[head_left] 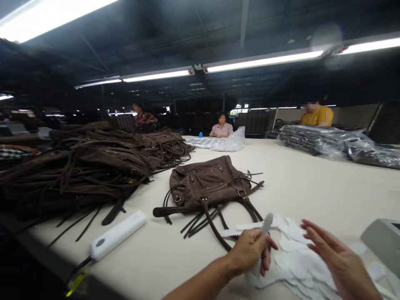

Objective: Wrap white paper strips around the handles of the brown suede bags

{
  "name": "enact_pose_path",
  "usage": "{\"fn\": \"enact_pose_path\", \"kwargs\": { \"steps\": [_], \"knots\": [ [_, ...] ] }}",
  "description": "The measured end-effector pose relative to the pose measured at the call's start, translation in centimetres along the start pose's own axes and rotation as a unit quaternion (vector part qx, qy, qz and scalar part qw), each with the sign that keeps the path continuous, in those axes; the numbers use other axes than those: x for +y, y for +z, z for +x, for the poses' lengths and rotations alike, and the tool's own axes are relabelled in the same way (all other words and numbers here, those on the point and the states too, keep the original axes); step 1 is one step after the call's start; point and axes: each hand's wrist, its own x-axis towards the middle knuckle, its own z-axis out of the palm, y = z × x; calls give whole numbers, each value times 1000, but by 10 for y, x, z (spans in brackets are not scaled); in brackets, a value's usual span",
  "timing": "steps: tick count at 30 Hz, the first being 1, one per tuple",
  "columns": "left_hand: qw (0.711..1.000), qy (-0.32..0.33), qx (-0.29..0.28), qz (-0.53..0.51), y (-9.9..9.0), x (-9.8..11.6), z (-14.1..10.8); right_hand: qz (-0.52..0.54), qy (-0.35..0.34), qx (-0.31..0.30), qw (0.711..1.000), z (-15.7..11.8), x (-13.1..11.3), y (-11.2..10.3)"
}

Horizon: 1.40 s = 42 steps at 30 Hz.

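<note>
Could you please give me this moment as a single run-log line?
left hand: pinching white paper piece | right hand: open, over paper pile | brown bag: flat on table | white device: left

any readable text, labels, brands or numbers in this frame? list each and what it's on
None readable.
White handheld device: round grey mark near its end, too blurred to read.
Yellow tag at the table edge: no legible print.
White paper pieces by the left hand and right hand: blank as seen.
Brown bag: no visible branding.
</note>
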Motion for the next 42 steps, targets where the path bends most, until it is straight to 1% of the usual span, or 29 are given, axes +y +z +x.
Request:
{"fn": "enact_pose_path", "kwargs": {
  "steps": [1, 2, 3, 4, 5, 7, 8, 12, 14, 16, 18, 20, 22, 24, 25, 27, 29, 30, 31, 32, 33, 34, 35, 36, 37, 38, 39, 40, 42],
  "knots": [
    [999, -16, -30, 11, 3, -1, -1, 4, 32, -61, 998, -7, -3, 14],
    [998, -30, -52, 22, 6, -1, -2, 11, 62, -123, 990, -14, -5, 27],
    [996, -39, -67, 33, 9, -1, -3, 20, 80, -173, 981, -21, -8, 37],
    [995, -43, -76, 43, 11, 0, -5, 26, 89, -207, 974, -27, -10, 44],
    [994, -46, -81, 52, 13, 2, -7, 34, 85, -214, 972, -32, -11, 49],
    [993, -54, -85, 63, 14, 5, -9, 61, 76, -198, 975, -37, -14, 53],
    [993, -58, -79, 67, 13, 6, -9, 73, 68, -180, 979, -37, -14, 53],
    [993, -49, -79, 72, 9, 1, -2, 93, 64, -138, 984, -28, -12, 50],
    [993, -56, -85, 65, 10, -2, -1, 89, 69, -113, 987, -27, -12, 50],
    [993, -65, -79, 52, 13, -3, -2, 94, 85, -105, 986, -29, -14, 53],
    [996, -56, -52, 36, 14, -2, -3, 114, 96, -116, 982, -31, -16, 56],
    [999, -26, 7, 20, 13, 1, -3, 136, 85, -113, 981, -30, -18, 56],
    [997, 5, 80, 16, 8, 5, -2, 156, 60, -60, 984, -24, -19, 48],
    [989, 30, 145, 14, 0, 10, -1, 157, 33, 28, 987, -14, -19, 31],
    [985, 39, 165, 13, -4, 13, -1, 137, 18, 77, 987, -9, -20, 21],
    [981, 51, 184, 14, -11, 19, -3, 37, -34, 179, 983, 0, -21, 0],
    [984, 49, 169, 12, -13, 24, -5, -93, -109, 267, 953, 5, -23, -12],
    [987, 45, 152, 9, -13, 25, -6, -137, -137, 281, 940, 6, -23, -13],
    [991, 36, 128, 5, -11, 26, -7, -155, -149, 264, 940, 4, -23, -9],
    [995, 25, 100, 2, -9, 26, -8, -145, -137, 214, 956, 0, -22, -1],
    [998, 10, 69, 2, -6, 25, -8, -111, -107, 132, 979, -5, -21, 9],
    [999, -6, 39, 7, -3, 24, -9, -63, -65, 32, 995, -11, -20, 21],
    [1000, -22, 10, 17, 0, 22, -9, -13, -23, -66, 997, -17, -19, 33],
    [999, -36, -17, 29, 3, 19, -9, 30, 13, -148, 988, -22, -17, 44],
    [997, -47, -41, 40, 5, 16, -8, 60, 38, -205, 976, -27, -16, 53],
    [995, -54, -62, 49, 7, 14, -8, 78, 53, -233, 968, -30, -14, 59],
    [994, -58, -78, 56, 8, 12, -8, 87, 60, -237, 966, -31, -14, 61],
    [992, -60, -89, 60, 8, 10, -7, 96, 63, -222, 968, -31, -13, 62],
    [992, -62, -95, 63, 8, 9, -5, 120, 61, -165, 977, -28, -14, 56]
  ]
}}
